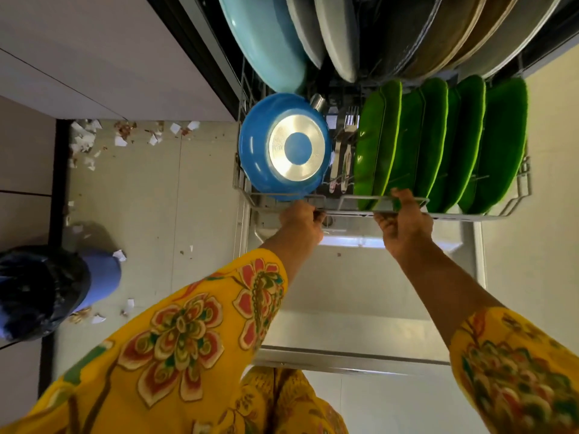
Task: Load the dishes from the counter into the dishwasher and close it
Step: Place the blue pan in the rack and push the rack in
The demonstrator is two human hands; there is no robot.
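Left hand (302, 222), right hand (404, 225) grip rack (470, 214) front rail; green plates (438, 142) upright.

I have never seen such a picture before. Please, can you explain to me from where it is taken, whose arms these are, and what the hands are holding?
There is only one picture, taken by a camera worn on a person's head, looking down. The arms in yellow flowered sleeves are that person's own. Below them is an open dishwasher: its door lies flat, and the lower rack is pulled out. Both hands grip the rack's front rail, the left hand near an upside-down blue pan, the right hand before a row of upright green plates. Cutlery stands between. Paper scraps lie on the floor.
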